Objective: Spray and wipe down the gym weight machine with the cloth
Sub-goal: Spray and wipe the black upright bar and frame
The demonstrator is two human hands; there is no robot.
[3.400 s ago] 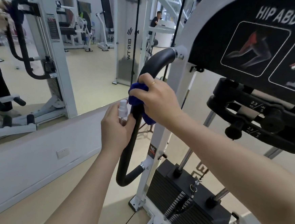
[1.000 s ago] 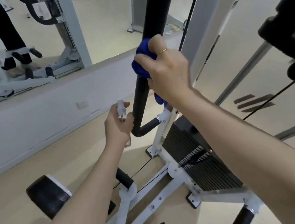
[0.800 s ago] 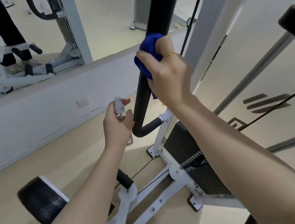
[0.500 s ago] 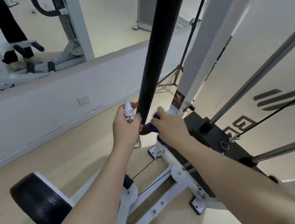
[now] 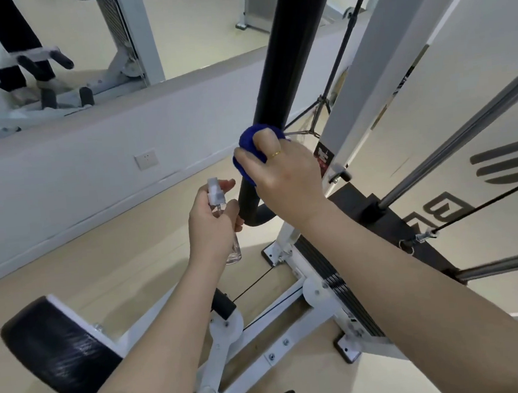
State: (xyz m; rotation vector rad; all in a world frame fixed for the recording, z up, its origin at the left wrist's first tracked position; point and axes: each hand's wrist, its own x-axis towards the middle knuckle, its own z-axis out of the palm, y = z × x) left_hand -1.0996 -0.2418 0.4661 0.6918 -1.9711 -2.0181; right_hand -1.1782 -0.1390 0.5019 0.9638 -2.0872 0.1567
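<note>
We are wiping mid-task, right hand (image 5: pixel 284 178) fingers wrapping the cloth (image 5: pixel 249 144) round the handle bar (image 5: pixel 287 54), left hand (image 5: pixel 213 227) fingers gripping the spray bottle (image 5: pixel 217 199) beside them.

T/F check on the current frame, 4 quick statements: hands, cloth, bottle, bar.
1. The right hand grips the blue cloth around the black padded bar. True.
2. The left hand holds nothing. False: it holds a small clear spray bottle.
3. The spray bottle is upright, nozzle on top. True.
4. The cloth lies on the floor. False: it is wrapped on the bar, under the right hand.
</note>
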